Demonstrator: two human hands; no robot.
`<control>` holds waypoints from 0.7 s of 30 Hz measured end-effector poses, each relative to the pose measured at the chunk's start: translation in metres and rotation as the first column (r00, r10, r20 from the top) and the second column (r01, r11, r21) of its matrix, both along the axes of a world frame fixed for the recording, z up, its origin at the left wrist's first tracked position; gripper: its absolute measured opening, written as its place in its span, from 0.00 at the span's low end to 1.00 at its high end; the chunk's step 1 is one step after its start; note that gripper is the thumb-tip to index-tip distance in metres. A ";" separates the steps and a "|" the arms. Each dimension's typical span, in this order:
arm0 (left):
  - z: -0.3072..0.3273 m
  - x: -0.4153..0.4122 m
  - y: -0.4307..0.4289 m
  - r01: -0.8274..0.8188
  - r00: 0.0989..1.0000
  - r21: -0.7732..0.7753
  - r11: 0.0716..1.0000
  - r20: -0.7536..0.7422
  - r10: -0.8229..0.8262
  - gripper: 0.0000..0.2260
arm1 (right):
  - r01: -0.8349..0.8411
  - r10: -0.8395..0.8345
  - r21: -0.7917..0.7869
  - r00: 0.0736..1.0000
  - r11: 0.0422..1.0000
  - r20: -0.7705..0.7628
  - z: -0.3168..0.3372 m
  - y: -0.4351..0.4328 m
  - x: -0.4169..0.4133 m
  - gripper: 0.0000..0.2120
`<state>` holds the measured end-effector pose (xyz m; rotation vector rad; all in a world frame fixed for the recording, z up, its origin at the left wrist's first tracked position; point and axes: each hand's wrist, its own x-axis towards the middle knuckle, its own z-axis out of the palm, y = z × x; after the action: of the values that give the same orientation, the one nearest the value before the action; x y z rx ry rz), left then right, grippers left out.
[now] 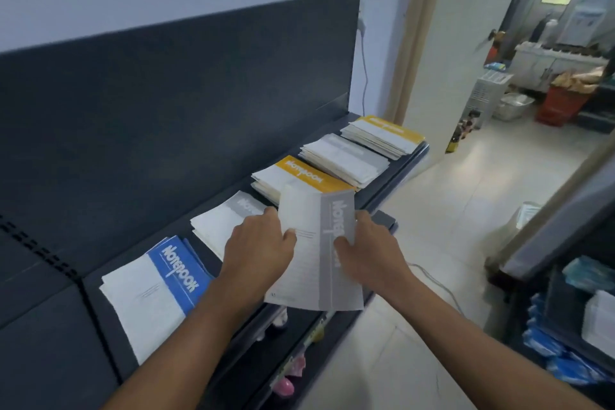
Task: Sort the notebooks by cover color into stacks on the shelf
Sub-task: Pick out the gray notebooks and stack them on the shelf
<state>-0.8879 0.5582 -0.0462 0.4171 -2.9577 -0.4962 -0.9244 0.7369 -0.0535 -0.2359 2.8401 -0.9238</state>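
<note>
Items I log from the head view, on the top shelf (397, 173), from its left end to its right:

1. Blue stack (156, 286): notebooks with a blue band and a white "Notebook" title, lying at the left end and reaching from the back to the front edge. The covers are slightly fanned.
2. Grey stack (223, 223): sits just right of the blue one, with a strip of bare shelf between them. The left hand partly hides it.
3. Near yellow stack (293, 175): has a yellow band on top and lies towards the back of the shelf at its middle.
4. Pale stack (342, 160): comes next to the right. I cannot tell its band colour.
5. Far yellow stack (382, 135): lies at the right end.
6. Grey notebook (321, 263): held off the shelf over the front edge, in front of the grey stack and the near yellow stack. Its cover faces up and its lower edge hangs past the shelf front.

Hands: the left hand (258, 245) grasps the grey notebook's white side with the thumb on the cover. The right hand (372, 250) grasps the grey-band side with the thumb on the band.

Behind the shelf stands a dark back panel (166, 93).
</note>
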 end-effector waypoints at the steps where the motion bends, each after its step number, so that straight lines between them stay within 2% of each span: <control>1: -0.001 -0.004 0.001 -0.022 1.000 0.024 0.999 -0.011 0.022 0.13 | -0.030 0.030 0.003 0.999 1.000 0.010 0.000 -0.001 -0.009 0.14; 6: -0.003 -0.033 -0.008 -0.154 0.988 0.075 0.985 -0.018 0.156 0.12 | -0.144 0.144 0.035 0.990 0.989 -0.004 -0.001 -0.017 -0.063 0.19; 10: -0.013 -0.059 -0.025 -0.273 0.959 0.111 0.955 -0.044 0.279 0.12 | -0.224 0.225 0.024 0.974 0.974 -0.031 -0.009 -0.041 -0.105 0.20; 14: -0.025 -0.065 -0.042 -0.394 0.914 0.139 0.909 -0.040 0.403 0.14 | -0.340 0.342 0.079 0.940 0.937 -0.016 -0.015 -0.072 -0.134 0.19; 21: -0.049 -0.051 -0.057 -0.605 0.792 0.132 0.785 -0.003 0.611 0.15 | -0.518 0.528 0.132 0.847 0.845 -0.056 -0.034 -0.118 -0.151 0.26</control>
<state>-0.9384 0.5013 -0.0948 1.2966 -2.5289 -0.5841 -1.0756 0.6191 -0.0873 -1.0042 2.6553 -0.6408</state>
